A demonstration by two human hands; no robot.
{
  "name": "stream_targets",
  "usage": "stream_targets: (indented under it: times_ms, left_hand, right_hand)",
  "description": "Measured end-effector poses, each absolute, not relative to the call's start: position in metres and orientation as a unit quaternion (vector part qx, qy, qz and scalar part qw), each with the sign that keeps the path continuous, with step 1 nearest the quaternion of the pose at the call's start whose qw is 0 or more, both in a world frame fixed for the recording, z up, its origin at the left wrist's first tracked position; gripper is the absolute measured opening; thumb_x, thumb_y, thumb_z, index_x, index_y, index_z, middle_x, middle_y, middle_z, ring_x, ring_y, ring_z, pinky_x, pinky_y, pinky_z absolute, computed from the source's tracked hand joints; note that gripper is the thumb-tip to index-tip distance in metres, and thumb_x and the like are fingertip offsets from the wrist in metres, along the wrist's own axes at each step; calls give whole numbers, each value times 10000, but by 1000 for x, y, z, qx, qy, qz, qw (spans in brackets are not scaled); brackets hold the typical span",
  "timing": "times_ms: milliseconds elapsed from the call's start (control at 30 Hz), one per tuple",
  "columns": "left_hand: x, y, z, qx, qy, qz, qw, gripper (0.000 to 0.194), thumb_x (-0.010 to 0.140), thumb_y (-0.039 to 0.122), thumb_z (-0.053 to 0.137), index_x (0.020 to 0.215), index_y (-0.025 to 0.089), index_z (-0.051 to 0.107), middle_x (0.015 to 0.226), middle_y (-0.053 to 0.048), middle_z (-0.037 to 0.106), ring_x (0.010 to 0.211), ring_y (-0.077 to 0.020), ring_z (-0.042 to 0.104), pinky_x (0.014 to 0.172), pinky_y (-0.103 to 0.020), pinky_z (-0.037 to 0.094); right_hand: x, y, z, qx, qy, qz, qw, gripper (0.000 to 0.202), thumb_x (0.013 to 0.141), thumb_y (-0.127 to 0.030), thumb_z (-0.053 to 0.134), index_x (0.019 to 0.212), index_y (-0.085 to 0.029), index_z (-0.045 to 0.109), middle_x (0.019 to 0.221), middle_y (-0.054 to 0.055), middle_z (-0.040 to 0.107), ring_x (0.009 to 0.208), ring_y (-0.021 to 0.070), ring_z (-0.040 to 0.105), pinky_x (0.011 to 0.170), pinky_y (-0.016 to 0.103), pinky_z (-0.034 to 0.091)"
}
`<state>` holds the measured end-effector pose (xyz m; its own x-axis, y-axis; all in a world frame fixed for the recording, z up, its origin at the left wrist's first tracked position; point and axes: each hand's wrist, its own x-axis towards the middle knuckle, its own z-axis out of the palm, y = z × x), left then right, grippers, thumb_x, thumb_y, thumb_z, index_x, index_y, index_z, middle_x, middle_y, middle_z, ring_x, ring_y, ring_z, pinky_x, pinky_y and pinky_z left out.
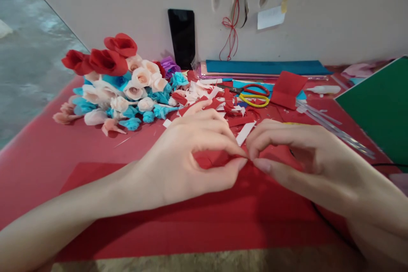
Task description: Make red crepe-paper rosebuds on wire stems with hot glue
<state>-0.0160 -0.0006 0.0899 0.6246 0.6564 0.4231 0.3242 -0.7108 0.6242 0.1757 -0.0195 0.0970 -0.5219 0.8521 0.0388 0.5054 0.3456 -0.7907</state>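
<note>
My left hand [194,165] and my right hand [306,161] meet tip to tip above a red sheet [197,231]. Thumb and forefinger are pinched together on each side. Whatever lies between the fingertips is too thin and small to make out. Just behind the hands is a heap of red and white paper scraps [245,132]. Beyond my right hand lie scissors [255,100] with one red and one yellow handle loop, and a folded red piece [287,90].
Paper flowers [140,77] in red, white, blue and peach are piled at the back left. A black phone [182,36] leans on the wall. Clear sticks [336,129], a white tube [323,89] and a green board [379,106] are on the right. A needle-like piece [122,142] lies left.
</note>
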Motion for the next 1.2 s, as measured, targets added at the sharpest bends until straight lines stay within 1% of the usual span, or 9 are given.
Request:
stream_targets:
  times_ms: [100, 267, 433, 567, 700, 833, 1067, 1133, 1200]
  left_hand:
    - [-15, 0, 90, 865, 288, 321, 257, 105, 726, 123, 586, 633, 160, 617, 636, 11, 636, 658, -115, 555, 845, -340, 415]
    - [-15, 1, 89, 863, 293, 315, 265, 102, 729, 130, 580, 640, 163, 619, 620, 5, 644, 654, -127, 549, 796, -334, 438]
    - [-14, 3, 88, 859, 302, 312, 270, 100, 726, 118, 580, 640, 141, 626, 632, -9, 652, 662, -125, 551, 812, -338, 436]
    - [-15, 5, 87, 854, 307, 317, 274, 92, 721, 118, 584, 644, 129, 633, 639, -19, 662, 663, -135, 562, 789, -339, 431]
    - [-16, 7, 88, 845, 308, 337, 279, 81, 716, 115, 582, 669, 148, 640, 656, -17, 670, 677, -143, 570, 726, -320, 442]
    - [-19, 7, 89, 842, 302, 346, 282, 89, 718, 121, 582, 675, 179, 635, 649, -4, 664, 665, -144, 575, 706, -321, 445]
    - [-19, 8, 89, 837, 295, 353, 295, 108, 717, 93, 576, 691, 179, 636, 673, 1, 669, 670, -134, 573, 690, -307, 457]
    - [-19, 9, 90, 835, 296, 357, 296, 107, 716, 101, 578, 688, 185, 637, 668, 1, 666, 671, -136, 570, 689, -307, 458]
    - [-19, 9, 90, 832, 296, 360, 301, 105, 712, 106, 581, 681, 187, 639, 657, -3, 661, 671, -140, 567, 685, -308, 461]
  right_hand:
    - [174, -19, 96, -432, -789, 371, 230, 70, 760, -134, 520, 751, -195, 552, 819, -22, 596, 772, 103, 542, 704, 217, 436]
    - [172, -19, 96, -434, -795, 351, 239, 101, 734, -96, 511, 750, -184, 557, 809, -4, 606, 766, 122, 553, 693, 235, 448]
    - [170, -20, 94, -447, -798, 323, 241, 108, 722, -94, 527, 746, -193, 566, 801, -9, 614, 755, 130, 565, 688, 246, 458]
    - [172, -19, 94, -441, -796, 337, 242, 66, 762, -153, 529, 763, -197, 578, 839, -13, 621, 785, 126, 574, 703, 228, 457]
    - [178, -16, 98, -442, -779, 373, 242, 130, 833, -225, 477, 792, -218, 601, 891, -35, 620, 846, 110, 577, 724, 190, 441]
    - [181, -14, 102, -447, -777, 372, 243, 166, 856, -261, 459, 799, -241, 614, 901, -48, 618, 922, 119, 566, 704, 180, 433]
    - [175, -13, 101, -456, -782, 325, 275, 110, 806, -215, 523, 742, -213, 613, 808, -46, 635, 799, 98, 584, 689, 176, 442]
    - [174, -12, 98, -464, -782, 278, 311, 84, 785, -193, 548, 734, -209, 613, 786, -39, 635, 762, 97, 578, 683, 184, 445]
    - [175, -10, 95, -482, -769, 216, 360, 120, 779, -189, 560, 666, -198, 600, 715, -28, 625, 717, 100, 561, 675, 201, 441]
